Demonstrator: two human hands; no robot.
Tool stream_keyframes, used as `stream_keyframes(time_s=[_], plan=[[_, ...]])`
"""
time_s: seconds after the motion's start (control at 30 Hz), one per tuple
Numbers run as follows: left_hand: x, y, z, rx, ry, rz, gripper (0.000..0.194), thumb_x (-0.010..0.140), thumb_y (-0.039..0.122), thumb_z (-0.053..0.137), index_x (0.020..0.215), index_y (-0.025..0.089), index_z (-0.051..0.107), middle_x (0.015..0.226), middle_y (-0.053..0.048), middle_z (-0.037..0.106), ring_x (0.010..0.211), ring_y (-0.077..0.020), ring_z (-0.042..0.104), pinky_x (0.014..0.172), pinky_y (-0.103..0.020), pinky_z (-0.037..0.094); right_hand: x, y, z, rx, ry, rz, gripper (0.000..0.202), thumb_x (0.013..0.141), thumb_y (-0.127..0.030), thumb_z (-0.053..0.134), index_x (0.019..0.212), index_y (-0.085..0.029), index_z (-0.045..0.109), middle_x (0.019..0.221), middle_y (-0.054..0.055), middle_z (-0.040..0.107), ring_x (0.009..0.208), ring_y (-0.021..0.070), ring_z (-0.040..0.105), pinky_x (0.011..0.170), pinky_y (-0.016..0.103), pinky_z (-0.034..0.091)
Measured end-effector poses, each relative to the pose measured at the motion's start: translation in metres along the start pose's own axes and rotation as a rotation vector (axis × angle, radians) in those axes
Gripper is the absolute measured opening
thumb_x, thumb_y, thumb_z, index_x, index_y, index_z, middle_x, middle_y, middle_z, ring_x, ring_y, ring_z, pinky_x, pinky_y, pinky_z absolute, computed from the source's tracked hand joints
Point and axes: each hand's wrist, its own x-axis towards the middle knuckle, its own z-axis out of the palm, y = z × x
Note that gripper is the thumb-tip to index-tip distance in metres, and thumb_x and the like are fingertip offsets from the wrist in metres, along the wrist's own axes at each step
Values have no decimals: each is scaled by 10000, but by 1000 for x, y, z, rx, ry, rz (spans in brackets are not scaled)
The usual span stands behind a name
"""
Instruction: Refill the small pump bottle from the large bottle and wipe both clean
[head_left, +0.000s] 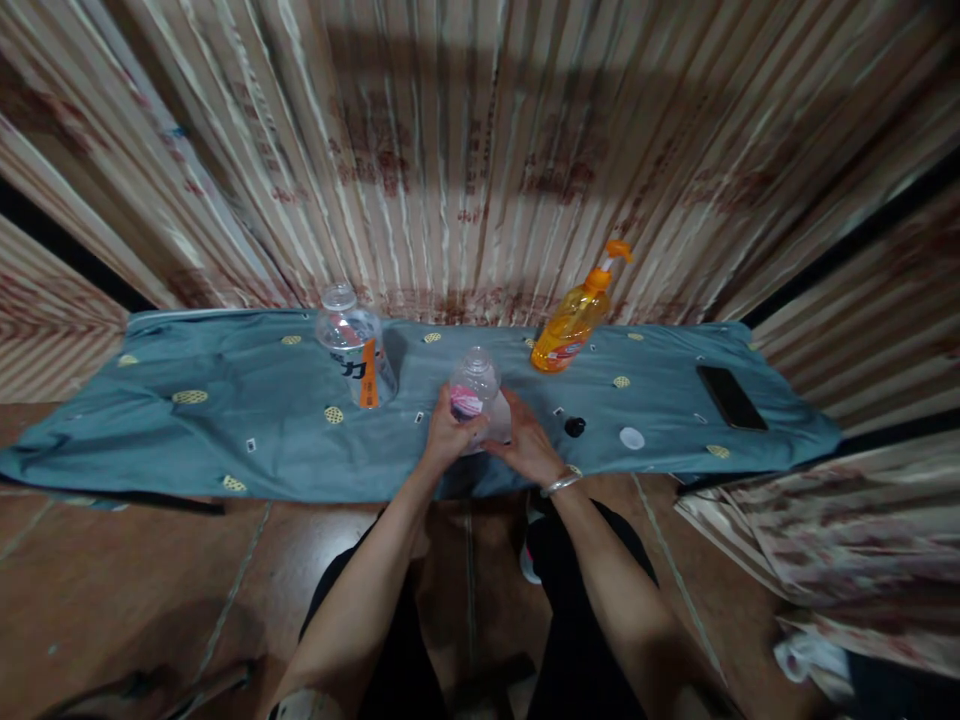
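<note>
A small clear plastic bottle with a pink label stands uncapped, its neck upright, near the table's front edge. My left hand is closed round its left side, with the thumb across the front. My right hand, wearing a silver bracelet, grips from the right, fingers behind and thumb low in front. Between that hand and the bottle shows a whitish patch; whether it is part of the bottle or a separate piece, I cannot tell. The bottle's base is partly hidden by my hands.
A large uncapped clear bottle with an orange-and-black label stands at left. An orange pump bottle stands back right. Further right lie a small black cap, a white disc and a phone on the teal cloth. Curtains hang behind.
</note>
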Motion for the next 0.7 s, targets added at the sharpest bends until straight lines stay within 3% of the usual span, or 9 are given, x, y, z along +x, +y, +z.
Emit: stream_keyframes(time_s=[0.17,0.27,0.4,0.47,0.57,0.7], plan=[[-1,3,1,35,29,-8,644,564,385,897,1088,191,577,968,-8,698,862,-183,660,826,-317,523,-19,27,-69,-218,20,153,708,932,-293,598,1577,-154,341,1557,204,526,1443,320,521,1197,504,417],[-2,4,1,66,29,-22,656,565,390,901,1101,188,580,936,-3,695,823,-181,657,790,-310,515,-17,34,-94,-415,-141,267,654,947,-237,580,1557,-110,380,1509,216,572,1396,318,568,1162,430,443],[-2,7,-1,84,13,-18,672,589,352,901,1154,192,575,970,-10,711,879,-190,686,821,-310,531,-9,35,-93,-592,-384,356,670,952,-209,594,1577,-116,370,1464,224,604,1289,317,650,1070,388,493],[-2,9,-3,103,4,-24,665,595,330,899,1161,197,578,981,-14,717,907,-201,692,841,-320,537,-8,35,-85,-643,-440,358,574,960,-175,569,1522,-125,466,1391,226,653,1211,311,696,1018,382,511],[-1,8,-3,120,0,-27,668,592,320,900,1165,198,578,1003,-29,722,943,-225,697,879,-355,541,-6,36,-80,-674,-464,341,356,948,-93,525,1271,-107,675,1234,229,730,1135,300,728,956,356,522],[0,4,-3,88,0,-28,700,584,304,899,1190,196,565,1040,-51,719,985,-249,699,917,-391,545,11,23,-95,-565,-413,275,241,944,-187,611,1157,-165,723,1113,136,788,1060,254,742,893,304,526]])
